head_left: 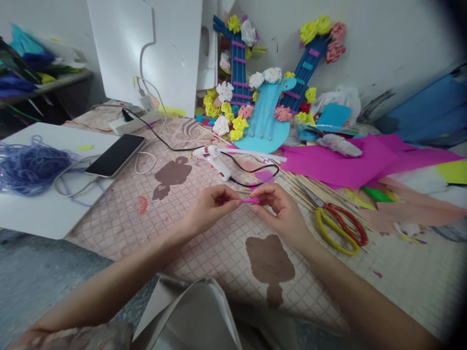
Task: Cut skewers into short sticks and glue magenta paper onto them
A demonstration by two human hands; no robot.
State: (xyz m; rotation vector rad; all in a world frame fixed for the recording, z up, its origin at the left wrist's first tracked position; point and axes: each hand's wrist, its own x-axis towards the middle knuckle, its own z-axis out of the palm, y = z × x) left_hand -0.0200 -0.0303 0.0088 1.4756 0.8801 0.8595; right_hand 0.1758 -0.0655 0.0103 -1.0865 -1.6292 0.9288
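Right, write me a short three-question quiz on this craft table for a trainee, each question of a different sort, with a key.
1. True or false: the left hand and the right hand both pinch the small pink strip.
2. What lies on the table just to the right of the right hand? A) scissors B) a hammer C) a cup
3. Fill in: the phone rests on the edge of a white ___.

Key: 1 true; 2 A; 3 board.
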